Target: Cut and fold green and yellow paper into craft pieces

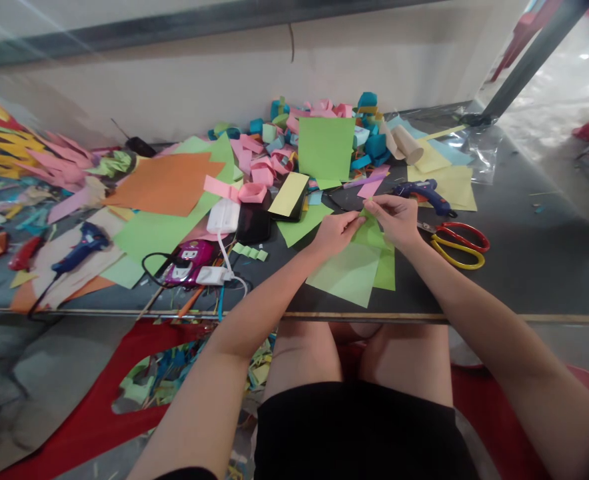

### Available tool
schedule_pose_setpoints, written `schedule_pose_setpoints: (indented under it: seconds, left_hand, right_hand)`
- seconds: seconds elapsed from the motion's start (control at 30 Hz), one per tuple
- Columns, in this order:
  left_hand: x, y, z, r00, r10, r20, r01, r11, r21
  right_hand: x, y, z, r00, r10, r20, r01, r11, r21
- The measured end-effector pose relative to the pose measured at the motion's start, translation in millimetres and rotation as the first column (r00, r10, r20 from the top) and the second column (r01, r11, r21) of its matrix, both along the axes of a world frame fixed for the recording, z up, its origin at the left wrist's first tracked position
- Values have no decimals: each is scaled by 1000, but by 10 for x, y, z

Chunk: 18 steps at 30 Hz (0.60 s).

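Note:
My left hand [342, 231] and my right hand [393, 217] meet over the table, both with fingers pinched on a piece of green paper [371, 230]. Its upper edge lies between my fingertips; part of it is covered by the fingers. Beneath it lie a pale green sheet [347, 272] and a brighter green sheet [386, 270]. Close to my right wrist are scissors [459, 245] with one red and one yellow handle. A blue glue gun [427, 195] rests just beyond my right hand.
A green square sheet [326, 148] leans on a heap of pink and blue paper curls [262, 170]. Left of my hands lie a phone [253, 223], a white charger [223, 216], a purple power strip [190, 261] and another glue gun [85, 247]. A wooden edge [424, 318] fronts the table.

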<state>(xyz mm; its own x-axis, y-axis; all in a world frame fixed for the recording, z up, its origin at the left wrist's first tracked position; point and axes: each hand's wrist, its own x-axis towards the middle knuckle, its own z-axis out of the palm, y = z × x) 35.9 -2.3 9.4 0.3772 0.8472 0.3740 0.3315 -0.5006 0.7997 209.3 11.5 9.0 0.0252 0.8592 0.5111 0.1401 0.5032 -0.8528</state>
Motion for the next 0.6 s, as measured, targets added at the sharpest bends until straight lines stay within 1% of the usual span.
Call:
schedule_pose_setpoints:
  seconds: [0.13,0.23,0.37,0.47,0.6]
  left_hand:
    - [6,-5,13,998,-5,64,8,998,-61]
    - [10,-16,15,988,13,154,8,991,-133]
    - [3,-19,7,971,-3,240,47,983,-178]
    - [-4,-18,13,970,-20,242,67,980,-187]
    - [-23,-6,28,986,-42,163,68,985,-160]
  right_hand:
    - [-7,8,18,1000,-26,-18,25,999,-41]
    - [10,20,41,998,-40,-50,37,997,-63]
    - [41,43,55,986,-54,-160,40,995,-88]
    - [68,72,38,974,-82,-209,65,994,-91]
    - [130,135,7,976,-113,-187,105,993,-49]
